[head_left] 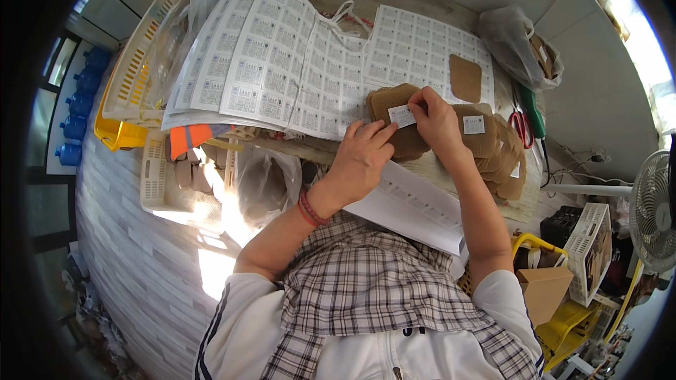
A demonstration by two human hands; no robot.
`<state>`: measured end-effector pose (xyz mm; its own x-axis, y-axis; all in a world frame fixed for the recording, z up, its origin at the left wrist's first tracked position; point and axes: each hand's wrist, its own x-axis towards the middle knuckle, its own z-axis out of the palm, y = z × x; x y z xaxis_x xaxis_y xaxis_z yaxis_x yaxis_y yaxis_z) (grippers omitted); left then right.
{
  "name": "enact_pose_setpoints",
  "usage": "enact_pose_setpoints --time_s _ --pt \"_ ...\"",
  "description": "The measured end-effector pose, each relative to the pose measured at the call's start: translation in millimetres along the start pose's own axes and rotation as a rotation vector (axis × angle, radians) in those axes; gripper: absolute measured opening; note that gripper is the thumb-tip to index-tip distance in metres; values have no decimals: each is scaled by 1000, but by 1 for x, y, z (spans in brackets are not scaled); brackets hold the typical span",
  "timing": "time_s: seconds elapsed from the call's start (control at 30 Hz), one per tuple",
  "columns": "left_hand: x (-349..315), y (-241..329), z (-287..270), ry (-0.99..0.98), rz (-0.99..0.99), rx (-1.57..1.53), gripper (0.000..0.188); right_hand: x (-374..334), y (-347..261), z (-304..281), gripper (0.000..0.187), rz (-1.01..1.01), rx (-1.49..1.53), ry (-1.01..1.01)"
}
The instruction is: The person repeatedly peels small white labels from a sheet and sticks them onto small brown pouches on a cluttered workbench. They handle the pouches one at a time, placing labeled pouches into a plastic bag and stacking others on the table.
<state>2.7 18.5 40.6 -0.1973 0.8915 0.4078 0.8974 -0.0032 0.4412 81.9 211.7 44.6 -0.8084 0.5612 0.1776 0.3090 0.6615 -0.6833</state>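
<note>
Near the table's front edge lies a stack of brown textured pads [410,143] with rounded corners. A small white printed label [402,116] sits on the top pad. My right hand [438,121] pinches the label's right end between thumb and fingertips. My left hand [359,160] rests its slightly bent, spread fingers on the pad by the label's left end; its thumb is hidden. To the right, a fanned pile of similar pads [486,142] carries white labels on some pieces. A single brown pad [465,78] lies on a printed label sheet [415,46] behind.
More label sheets [267,63] cover the table's left. A white paper sheet [415,207] lies at its front edge by my lap. Red-handled scissors [520,129], a green-handled tool [533,114] and a plastic bag [517,46] are at right. A fan [655,211] stands far right.
</note>
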Motion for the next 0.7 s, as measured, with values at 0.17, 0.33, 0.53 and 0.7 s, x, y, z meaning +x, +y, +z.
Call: enact_pose_setpoints --time_s 0.17,0.33,0.53,0.7 --pt "-1 1 1 -37 -12 44 11 -9 -6 9 13 -33 -185 72" --pt "-2 -1 3 -38 -13 15 11 -17 -5 18 25 -64 -208 215" --pt "0 -4 4 -14 -39 -44 10 -16 11 24 20 -68 -238 312" --pt "1 -9 7 -17 -1 -17 11 -14 8 23 10 -62 -182 395"
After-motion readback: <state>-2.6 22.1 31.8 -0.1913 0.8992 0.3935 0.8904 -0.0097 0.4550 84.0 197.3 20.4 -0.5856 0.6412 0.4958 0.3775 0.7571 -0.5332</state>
